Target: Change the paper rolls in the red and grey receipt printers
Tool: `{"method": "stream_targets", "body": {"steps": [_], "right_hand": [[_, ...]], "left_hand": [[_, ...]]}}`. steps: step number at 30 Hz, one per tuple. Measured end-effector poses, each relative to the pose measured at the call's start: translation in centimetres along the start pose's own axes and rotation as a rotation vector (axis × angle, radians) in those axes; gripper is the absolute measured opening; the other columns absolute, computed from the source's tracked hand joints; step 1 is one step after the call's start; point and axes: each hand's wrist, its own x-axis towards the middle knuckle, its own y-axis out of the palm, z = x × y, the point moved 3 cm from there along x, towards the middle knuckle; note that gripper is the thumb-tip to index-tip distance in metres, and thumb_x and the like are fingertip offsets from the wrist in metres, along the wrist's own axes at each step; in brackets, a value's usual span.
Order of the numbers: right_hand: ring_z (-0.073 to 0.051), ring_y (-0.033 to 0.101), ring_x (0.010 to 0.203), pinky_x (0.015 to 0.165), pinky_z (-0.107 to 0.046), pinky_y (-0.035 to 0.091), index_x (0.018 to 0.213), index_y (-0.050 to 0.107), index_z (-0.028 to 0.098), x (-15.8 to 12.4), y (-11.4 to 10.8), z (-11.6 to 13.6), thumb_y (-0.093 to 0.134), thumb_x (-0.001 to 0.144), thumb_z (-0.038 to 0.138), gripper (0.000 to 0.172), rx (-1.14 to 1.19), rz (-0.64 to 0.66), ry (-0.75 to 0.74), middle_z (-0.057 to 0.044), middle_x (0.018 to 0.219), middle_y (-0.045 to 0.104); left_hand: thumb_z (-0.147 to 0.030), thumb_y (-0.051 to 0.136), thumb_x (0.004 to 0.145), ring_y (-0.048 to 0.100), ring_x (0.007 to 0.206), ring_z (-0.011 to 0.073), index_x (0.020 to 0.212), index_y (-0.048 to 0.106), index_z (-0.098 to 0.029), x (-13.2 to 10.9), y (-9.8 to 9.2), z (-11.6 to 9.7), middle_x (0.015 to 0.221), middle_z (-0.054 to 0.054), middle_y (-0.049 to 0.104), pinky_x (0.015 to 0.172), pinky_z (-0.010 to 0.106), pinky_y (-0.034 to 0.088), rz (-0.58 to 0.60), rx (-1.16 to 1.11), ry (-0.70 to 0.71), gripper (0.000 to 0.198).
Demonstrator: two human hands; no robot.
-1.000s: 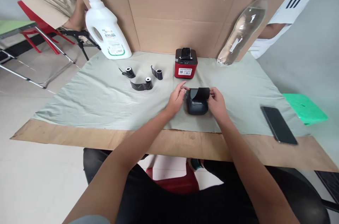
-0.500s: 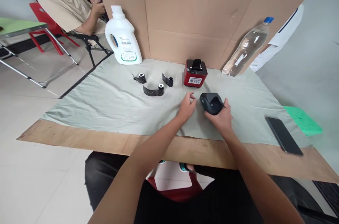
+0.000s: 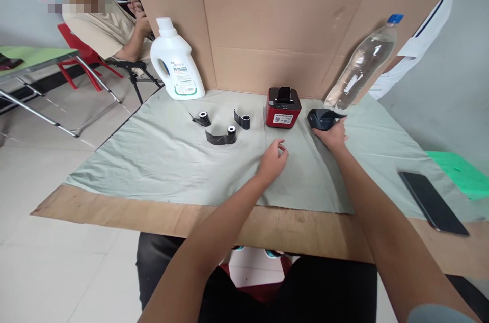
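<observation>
The black device (image 3: 320, 120) has moved outward, over to the red machine's (image 3: 283, 115) right!
And there's the right grip (image 3: 334, 135), fingers and thumb pinching the device just in front of the leaning bottle's (image 3: 364, 65) base; whether it touches the cloth-covered surface (image 3: 153, 172) I can't tell. The left grip (image 3: 273, 161) is loosely curled, slightly spread, nearer the front, with three black rolls (image 3: 231, 134) off to its left.
</observation>
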Motion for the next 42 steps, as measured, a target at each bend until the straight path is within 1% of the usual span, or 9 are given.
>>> {"method": "stream_targets", "body": {"steps": [3,8,12,15,18,22,26,32,42], "right_hand": [[-0.05,0.039,0.137,0.108,-0.067,0.034,0.153,0.04,0.014,-2.2,0.1,-0.6,0.081,0.077,0.05,0.093,0.042,-0.195,0.416,-0.03,0.146,0.049],[-0.043,0.034,0.142,0.114,-0.06,0.029,0.157,0.033,0.015,-2.4,1.0,3.5,0.058,0.096,0.046,0.072,0.019,-0.154,0.152,-0.03,0.158,0.038],[-0.031,0.051,0.134,0.11,-0.042,0.043,0.154,0.037,0.01,0.6,3.2,5.6,0.058,0.095,0.041,0.07,0.312,-0.025,0.112,-0.028,0.152,0.05],[-0.027,0.058,0.132,0.107,-0.038,0.05,0.157,0.037,0.013,2.1,5.8,5.9,0.068,0.086,0.041,0.082,0.594,0.063,0.11,-0.022,0.152,0.056],[-0.024,0.06,0.134,0.111,-0.038,0.05,0.158,0.034,0.015,2.2,7.8,5.8,0.073,0.079,0.035,0.09,0.701,0.096,-0.018,-0.018,0.155,0.056],[-0.025,0.06,0.137,0.116,-0.041,0.048,0.157,0.035,0.016,2.1,9.2,5.0,0.073,0.078,0.032,0.09,0.679,0.056,-0.121,-0.018,0.157,0.054],[-0.031,0.059,0.137,0.12,-0.051,0.045,0.152,0.038,0.014,2.5,10.1,4.4,0.078,0.07,0.028,0.092,0.685,-0.049,-0.1,-0.022,0.153,0.056],[-0.036,0.064,0.127,0.113,-0.057,0.05,0.14,0.045,0.013,-0.4,8.5,5.1,0.079,0.07,0.029,0.079,0.624,-0.089,-0.073,-0.023,0.141,0.063],[-0.036,0.064,0.128,0.111,-0.06,0.051,0.142,0.044,0.017,-13.0,2.9,7.7,0.078,0.078,0.037,0.076,0.472,-0.153,-0.208,-0.022,0.138,0.063]], "left_hand": [[-0.021,0.055,0.095,0.059,0.072,0.0131,0.129,0.057,-0.022,-0.7,0.3,-0.2,0.113,0.004,0.07,0.075,0.032,0.05,0.039,0.058,-0.001,0.034],[-0.021,0.061,0.09,0.065,0.1,0.0234,0.111,0.067,-0.02,-3.3,1.4,-1.0,0.111,0.008,0.072,0.094,0.041,0.052,0.207,0.318,0.201,0.022],[-0.025,0.06,0.091,0.064,0.085,0.0191,0.099,0.067,-0.022,-3.4,1.1,0.2,0.088,0.002,0.068,0.085,0.036,0.055,0.273,0.187,0.144,0.011],[-0.023,0.053,0.095,0.066,0.092,0.016,0.101,0.061,-0.021,0.3,-1.7,1.3,0.096,0.003,0.068,0.088,0.032,0.056,-0.069,-0.015,0.08,0.01],[-0.019,0.054,0.094,0.064,0.124,0.0182,0.122,0.056,-0.022,5.9,-4.4,1.3,0.132,0.01,0.065,0.105,0.036,0.054,-0.348,-0.037,0.066,0.027],[-0.032,0.047,0.104,0.047,0.152,0.021,0.146,0.052,-0.026,11.8,-4.1,0.9,0.162,0.01,0.051,0.123,0.04,0.043,-0.279,-0.267,0.069,0.043],[-0.04,0.04,0.106,0.037,0.159,0.0179,0.15,0.057,-0.026,12.9,-2.2,0.8,0.164,0.0,0.051,0.13,0.031,0.033,-0.215,-0.491,0.105,0.05],[-0.033,0.049,0.1,0.034,0.161,0.02,0.156,0.053,-0.023,8.3,-3.1,-1.0,0.167,-0.002,0.046,0.134,0.033,0.026,-0.146,-0.51,0.193,0.057],[-0.043,0.051,0.103,0.033,0.161,0.025,0.157,0.051,-0.028,-5.6,-5.3,-2.3,0.17,-0.002,0.041,0.137,0.042,0.023,-0.104,-0.378,0.206,0.056]]}}
